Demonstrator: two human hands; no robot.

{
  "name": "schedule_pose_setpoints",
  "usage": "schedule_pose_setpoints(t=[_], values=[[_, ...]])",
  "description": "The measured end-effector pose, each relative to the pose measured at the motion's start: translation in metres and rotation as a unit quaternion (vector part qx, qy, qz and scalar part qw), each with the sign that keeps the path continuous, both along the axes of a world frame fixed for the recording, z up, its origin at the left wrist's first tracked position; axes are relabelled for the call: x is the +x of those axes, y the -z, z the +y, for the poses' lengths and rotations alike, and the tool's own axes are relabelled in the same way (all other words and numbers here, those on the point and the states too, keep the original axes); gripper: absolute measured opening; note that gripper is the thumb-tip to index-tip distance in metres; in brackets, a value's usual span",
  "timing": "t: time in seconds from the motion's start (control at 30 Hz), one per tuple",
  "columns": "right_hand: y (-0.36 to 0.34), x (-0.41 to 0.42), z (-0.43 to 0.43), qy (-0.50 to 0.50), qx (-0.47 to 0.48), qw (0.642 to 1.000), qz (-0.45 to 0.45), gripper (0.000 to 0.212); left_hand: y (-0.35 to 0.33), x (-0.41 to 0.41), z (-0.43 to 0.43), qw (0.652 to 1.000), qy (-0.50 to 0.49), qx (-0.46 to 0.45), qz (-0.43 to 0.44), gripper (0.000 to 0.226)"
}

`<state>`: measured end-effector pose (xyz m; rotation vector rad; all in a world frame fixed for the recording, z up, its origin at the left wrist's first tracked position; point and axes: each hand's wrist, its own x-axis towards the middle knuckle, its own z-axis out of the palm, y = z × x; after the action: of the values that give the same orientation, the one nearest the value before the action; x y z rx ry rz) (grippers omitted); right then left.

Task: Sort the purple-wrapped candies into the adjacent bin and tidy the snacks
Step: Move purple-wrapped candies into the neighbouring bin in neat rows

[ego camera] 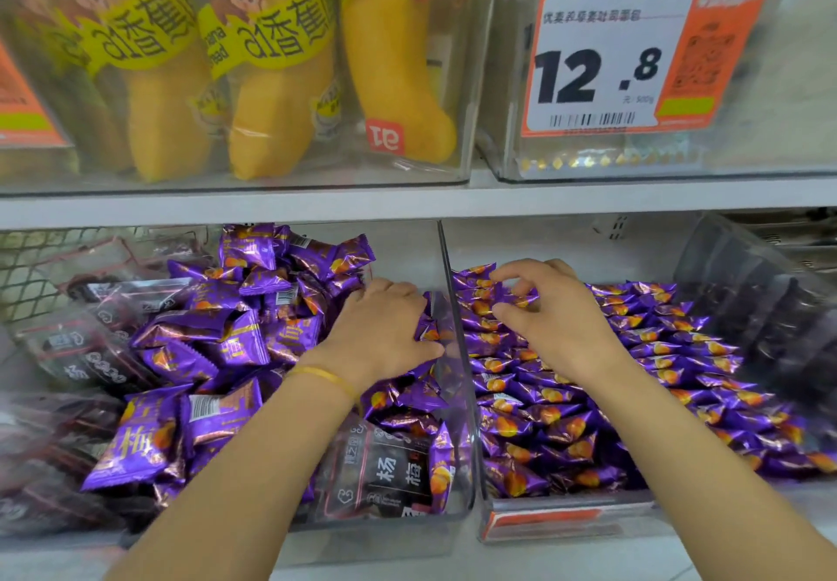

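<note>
Purple-wrapped candies (634, 354) fill the bin (566, 518) under the right hand (548, 322), whose curled fingers (507, 269) pinch one; left hand (385, 331), beside the clear divider (456, 304), grips several more.

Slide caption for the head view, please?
Left hand grips purple candies beside the divider; right hand pinches a small candy in the adjacent bin.

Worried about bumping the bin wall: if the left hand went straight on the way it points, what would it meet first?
The left hand angles forward and right, so likely the purple candies bunched just ahead of it, then almost at once the clear divider on its right. Depth is unclear.
</note>
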<state>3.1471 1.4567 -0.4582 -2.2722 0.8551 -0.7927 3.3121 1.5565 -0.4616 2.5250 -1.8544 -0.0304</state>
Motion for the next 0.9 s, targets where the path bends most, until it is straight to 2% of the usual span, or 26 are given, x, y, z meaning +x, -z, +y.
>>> schedule_pose_setpoints(t=[0.1, 0.2, 0.27, 0.47, 0.53, 0.67, 0.8, 0.9], values=[[-0.001, 0.004, 0.003, -0.005, 0.012, 1.0, -0.022, 0.031, 0.007, 0.005, -0.022, 0.994, -0.018, 0.106, -0.01, 0.075], [-0.001, 0.007, 0.002, -0.001, 0.011, 1.0, -0.027, 0.031, 0.008, 0.007, -0.033, 0.987, -0.036, 0.153, -0.019, 0.068], [-0.001, 0.008, 0.002, -0.001, 0.018, 0.999, -0.029, 0.03, 0.007, 0.006, -0.035, 0.988, -0.038, 0.151, -0.018, 0.062], [-0.004, 0.007, 0.004, -0.004, 0.041, 0.999, -0.03, 0.028, 0.008, 0.012, -0.011, 0.998, -0.023, 0.046, 0.024, 0.06], [-0.005, 0.007, 0.007, -0.008, 0.047, 0.998, -0.033, 0.028, 0.007, 0.013, 0.0, 0.996, -0.027, -0.026, 0.086, 0.051], [-0.007, 0.009, 0.014, -0.022, 0.06, 0.997, -0.051, 0.026, -0.007, 0.007, 0.024, 0.969, -0.026, -0.149, 0.196, 0.031], [-0.017, 0.013, 0.03, -0.055, 0.121, 0.983, -0.129, 0.021, -0.032, -0.007, 0.051, 0.911, -0.018, -0.272, 0.31, 0.017], [-0.034, 0.014, 0.05, -0.117, 0.162, 0.96, -0.198, 0.017, -0.044, -0.014, 0.071, 0.847, -0.019, -0.332, 0.414, 0.024]])
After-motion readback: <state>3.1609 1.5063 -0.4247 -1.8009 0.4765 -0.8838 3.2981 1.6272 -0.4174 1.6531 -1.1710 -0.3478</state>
